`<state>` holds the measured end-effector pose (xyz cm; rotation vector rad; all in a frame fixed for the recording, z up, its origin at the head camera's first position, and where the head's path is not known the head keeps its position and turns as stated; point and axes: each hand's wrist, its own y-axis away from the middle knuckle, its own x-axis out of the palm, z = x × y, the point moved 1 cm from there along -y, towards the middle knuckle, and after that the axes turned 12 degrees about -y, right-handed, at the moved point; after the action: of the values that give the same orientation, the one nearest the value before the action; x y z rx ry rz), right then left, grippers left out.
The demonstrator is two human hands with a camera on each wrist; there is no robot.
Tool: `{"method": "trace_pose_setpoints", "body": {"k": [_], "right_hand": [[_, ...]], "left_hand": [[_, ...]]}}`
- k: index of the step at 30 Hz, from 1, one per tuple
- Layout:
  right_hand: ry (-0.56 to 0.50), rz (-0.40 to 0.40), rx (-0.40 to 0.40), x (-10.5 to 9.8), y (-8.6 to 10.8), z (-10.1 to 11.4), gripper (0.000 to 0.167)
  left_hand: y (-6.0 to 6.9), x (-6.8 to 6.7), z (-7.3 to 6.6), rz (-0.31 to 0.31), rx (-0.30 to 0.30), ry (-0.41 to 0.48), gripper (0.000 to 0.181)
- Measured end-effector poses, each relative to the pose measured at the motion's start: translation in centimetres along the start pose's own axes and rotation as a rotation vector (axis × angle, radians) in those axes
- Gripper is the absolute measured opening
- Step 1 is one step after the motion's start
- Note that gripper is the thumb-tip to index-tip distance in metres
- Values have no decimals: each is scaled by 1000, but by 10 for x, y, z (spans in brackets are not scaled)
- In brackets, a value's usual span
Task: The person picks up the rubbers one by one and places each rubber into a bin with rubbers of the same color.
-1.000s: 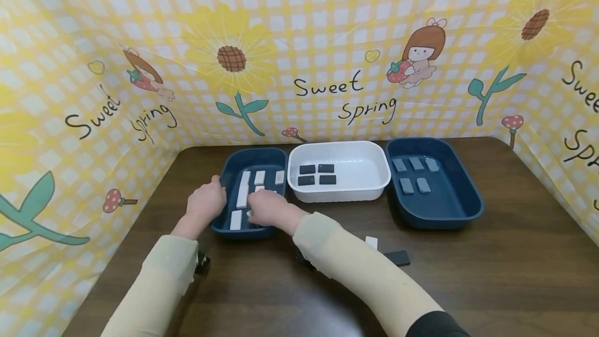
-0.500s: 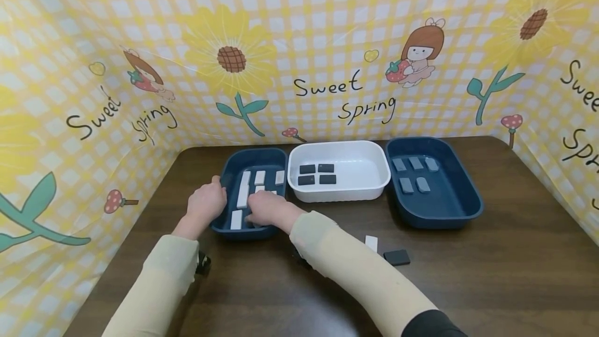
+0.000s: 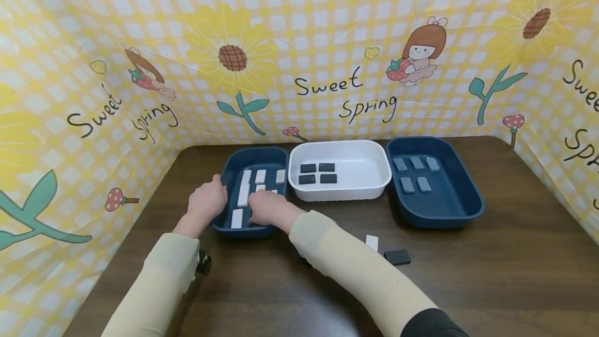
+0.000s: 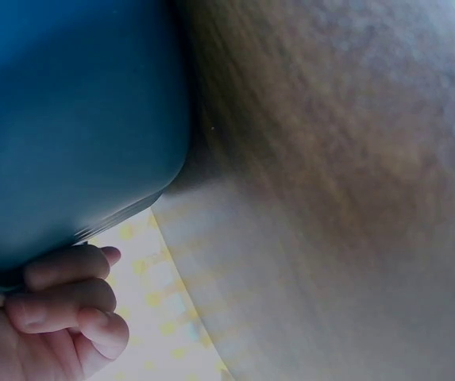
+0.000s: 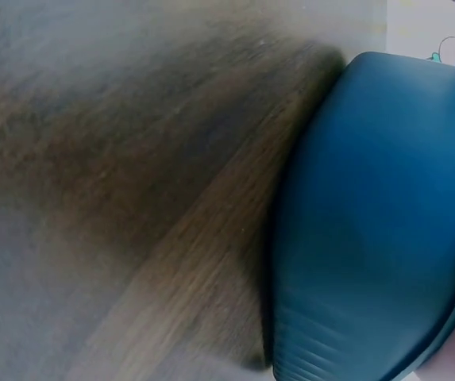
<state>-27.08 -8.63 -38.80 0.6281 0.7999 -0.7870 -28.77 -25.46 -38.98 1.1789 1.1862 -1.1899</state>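
At the left stands a dark blue tray (image 3: 243, 233) with several white tiles (image 3: 237, 218) laid in rough rows. My left hand (image 3: 208, 202) grips its left rim; the left wrist view shows curled fingers (image 4: 64, 309) against the tray's outer wall (image 4: 76, 119). Over the tray's near right part, my right hand (image 3: 271, 207) reaches down inside, with bent fingers. Its fingertips are hidden, so whether they pinch a tile cannot be seen. The right wrist view shows mostly the tray's outer wall (image 5: 370, 214).
A white tray (image 3: 339, 194) with several black tiles (image 3: 307, 179) stands in the middle. Right of it, another dark blue tray (image 3: 440, 220) holds several grey tiles (image 3: 407, 185). One white tile (image 3: 372, 243) and one black tile (image 3: 396, 257) lie on the brown table near my right forearm.
The white piece glimpsed at my right fingertips a second ago is out of sight now. My right hand has shifted only slightly; the left hand keeps its hold on the rim.
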Motion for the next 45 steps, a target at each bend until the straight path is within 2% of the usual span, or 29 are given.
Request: {"method": "trace_pose_setpoints", "body": {"k": [8, 20, 27, 34, 39, 45], "right_hand": [[8, -17, 8, 3, -4, 0, 29], [27, -23, 12, 5, -7, -1, 26], [66, -43, -78, -4, 1, -2, 22], [41, -111, -199, -36, 24, -5, 23], [90, -169, -269, -58, 58, -12, 25], [172, -256, -330, -78, 98, -33, 23]], "left_hand": [[1, 1, 2, 13, 1, 4, 48], [2, 0, 2, -3, -3, -5, 46], [4, 1, 0, -24, 1, -9, 46], [2, -1, -1, -41, 1, -17, 46], [1, 0, -1, -26, 7, -20, 47], [2, 1, 1, -53, 13, -25, 46]]}}
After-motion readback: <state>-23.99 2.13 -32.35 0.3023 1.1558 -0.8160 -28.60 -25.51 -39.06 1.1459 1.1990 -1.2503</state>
